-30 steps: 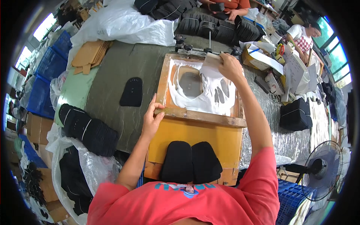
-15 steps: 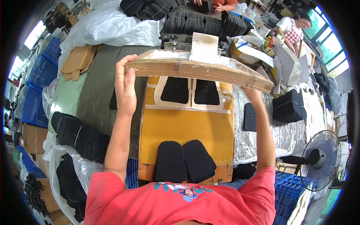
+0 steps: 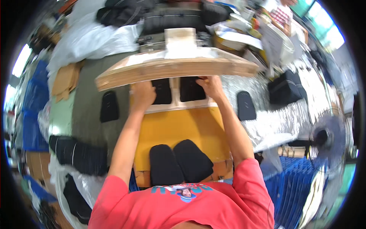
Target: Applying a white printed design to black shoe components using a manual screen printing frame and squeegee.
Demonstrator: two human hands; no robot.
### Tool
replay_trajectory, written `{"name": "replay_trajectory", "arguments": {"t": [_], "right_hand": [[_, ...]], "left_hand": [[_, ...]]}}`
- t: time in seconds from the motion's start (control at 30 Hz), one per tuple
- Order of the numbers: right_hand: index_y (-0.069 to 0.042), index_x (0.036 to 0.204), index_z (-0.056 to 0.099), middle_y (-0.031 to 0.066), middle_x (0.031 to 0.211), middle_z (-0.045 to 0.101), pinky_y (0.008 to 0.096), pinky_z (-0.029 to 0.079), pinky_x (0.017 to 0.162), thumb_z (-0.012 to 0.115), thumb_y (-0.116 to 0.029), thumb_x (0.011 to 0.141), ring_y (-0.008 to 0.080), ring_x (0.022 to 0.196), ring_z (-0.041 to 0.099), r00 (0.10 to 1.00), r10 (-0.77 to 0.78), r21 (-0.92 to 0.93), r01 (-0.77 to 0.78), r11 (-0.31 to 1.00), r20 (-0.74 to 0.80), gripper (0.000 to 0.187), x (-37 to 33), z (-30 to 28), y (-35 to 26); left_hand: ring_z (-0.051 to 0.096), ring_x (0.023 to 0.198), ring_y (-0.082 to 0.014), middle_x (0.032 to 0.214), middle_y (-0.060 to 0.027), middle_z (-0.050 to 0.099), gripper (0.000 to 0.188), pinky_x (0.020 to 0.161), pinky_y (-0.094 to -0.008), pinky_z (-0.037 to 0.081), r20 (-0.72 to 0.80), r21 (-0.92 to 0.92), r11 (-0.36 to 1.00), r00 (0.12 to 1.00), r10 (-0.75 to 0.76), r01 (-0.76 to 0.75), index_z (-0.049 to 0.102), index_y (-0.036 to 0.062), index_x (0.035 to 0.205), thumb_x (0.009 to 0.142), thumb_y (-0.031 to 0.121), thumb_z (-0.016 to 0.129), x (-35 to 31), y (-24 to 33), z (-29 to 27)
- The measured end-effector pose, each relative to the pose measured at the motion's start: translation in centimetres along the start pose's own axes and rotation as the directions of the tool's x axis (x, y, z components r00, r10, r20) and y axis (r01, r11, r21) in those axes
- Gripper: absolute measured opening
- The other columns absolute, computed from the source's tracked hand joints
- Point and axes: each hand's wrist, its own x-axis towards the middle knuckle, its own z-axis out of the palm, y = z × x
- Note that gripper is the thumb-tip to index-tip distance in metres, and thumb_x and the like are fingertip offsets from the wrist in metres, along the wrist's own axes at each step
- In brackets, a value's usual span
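Note:
A wooden frame (image 3: pixel 177 70) with a pale board standing up on it is tilted over the yellow work board (image 3: pixel 183 128). Under its near edge, two black pads lie side by side inside white borders. My left hand (image 3: pixel 143 96) is curled at the outer edge of the left pad (image 3: pixel 163 91); the frame partly covers it, and what its fingertips hold is hidden. My right hand (image 3: pixel 212 87) pinches the outer edge of the right pad (image 3: pixel 191 89). Closer to me, two stacks of black pads, a left stack (image 3: pixel 164 164) and a right stack (image 3: pixel 193 160), rest on the board.
Single black pads lie at the left (image 3: pixel 109 107) and at the right (image 3: pixel 246 106), on a silvery sheet. Bundled black pads (image 3: pixel 78 154) stand near left, another bundle (image 3: pixel 286 87) far right. A fan (image 3: pixel 324 136) and blue crates (image 3: pixel 295 191) are at right. A co-worker (image 3: pixel 280 15) sits back right.
Both hands have let go of the wooden frame and moved inward and down to the pads beneath it. The frame stays raised and tilted. The view has shifted.

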Motion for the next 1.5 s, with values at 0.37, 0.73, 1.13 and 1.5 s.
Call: {"name": "replay_trajectory", "arguments": {"t": [0.37, 0.73, 1.13, 1.5], "right_hand": [[-0.008, 0.126, 0.061, -0.0002, 0.088, 0.056, 0.0250, 0.044, 0.075, 0.062, -0.006, 0.087, 0.0094, 0.080, 0.051, 0.860, 0.432, -0.061, -0.463, 0.884, -0.272, 0.039, -11.1, -17.8, 10.8], [0.003, 0.123, 0.057, 0.0252, 0.115, 0.059, 0.0477, 0.042, 0.095, 0.059, -0.012, 0.085, 0.0416, 0.109, 0.054, 0.974, 0.154, -0.605, -0.223, 0.765, -0.164, 0.040, -11.9, -14.9, 11.4], [0.002, 0.143, 0.037, 0.0292, 0.140, 0.042, 0.0502, 0.034, 0.107, 0.080, -0.031, 0.068, 0.0451, 0.128, 0.042, 0.930, 0.365, -0.536, -0.331, 0.777, -0.044, 0.093, -12.6, -12.5, 6.4], [-0.001, 0.123, 0.056, 0.0200, 0.120, 0.058, 0.0464, 0.040, 0.098, 0.070, -0.005, 0.077, 0.0387, 0.113, 0.053, 0.993, -0.055, -0.354, 0.089, 0.931, 0.103, 0.048, -16.8, -10.2, -5.1]], "left_hand": [[0.053, 0.114, -0.0326, 0.112, -0.0113, 0.060, 0.029, 0.095, -0.0488, 0.039, 0.158, -0.090, 0.994, 0.987, -0.043, 0.058, 0.057, 0.0054, 0.111, 0.084, 0.011, 0.067, 0.5, -0.3, 0.6], [0.052, 0.088, -0.0122, 0.094, -0.0011, 0.056, 0.024, 0.082, -0.0263, 0.043, -0.299, -0.701, 0.697, 0.823, -0.482, 0.153, 0.062, 0.0050, 0.107, 0.088, -0.008, 0.054, -7.9, -9.6, -7.2], [0.064, 0.088, -0.0200, 0.095, -0.0100, 0.068, 0.025, 0.080, -0.0314, 0.047, -0.214, -0.672, 0.615, 0.687, -0.695, 0.413, 0.065, 0.0057, 0.102, 0.087, -0.008, 0.050, -13.5, -16.5, -6.9], [0.050, 0.113, -0.0342, 0.111, -0.0083, 0.059, 0.019, 0.089, -0.0525, 0.038, 0.013, 0.025, 0.814, 0.814, -0.581, 0.580, 0.065, 0.0191, 0.089, 0.080, 0.005, 0.058, -6.5, -20.2, -4.9]]}}
